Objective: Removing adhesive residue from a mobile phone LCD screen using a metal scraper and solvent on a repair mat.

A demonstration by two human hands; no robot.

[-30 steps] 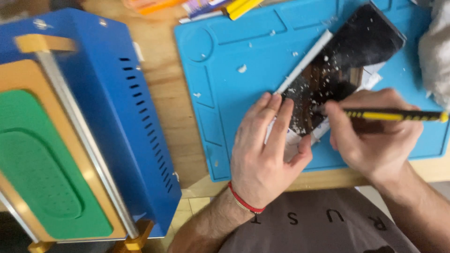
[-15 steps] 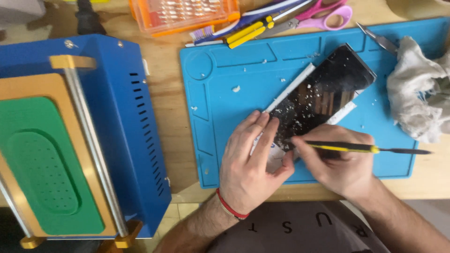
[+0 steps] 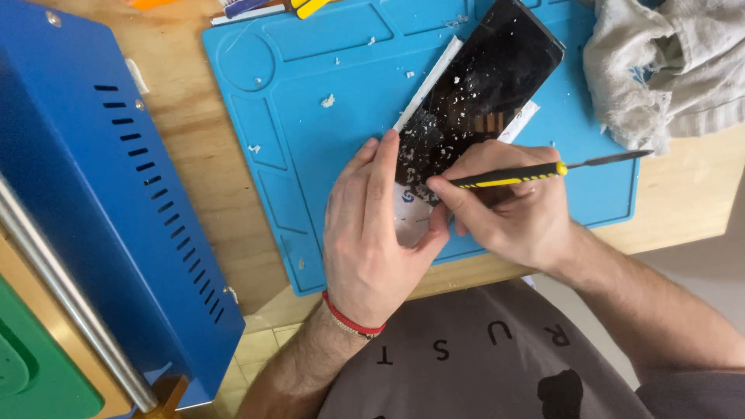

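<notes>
The view had moved closer; left hand (image 3: 372,233) pressed flat on the cracked phone (image 3: 477,93), right hand (image 3: 508,206) beside it gripping a tool (image 3: 528,174).

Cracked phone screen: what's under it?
The cracked phone screen lies on a white strip, over the blue mat. Left hand and right hand with the yellow-black tool cover its near end.

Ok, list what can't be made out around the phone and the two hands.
Head view only:
- Near end of the phone: covered by the left hand and right hand.
- Working tip of the yellow-and-black tool: hidden behind the right hand's fingers.
- Blue machine: cut off by the left edge.
- Grey cloth: cut off by the top and right edges.
</notes>
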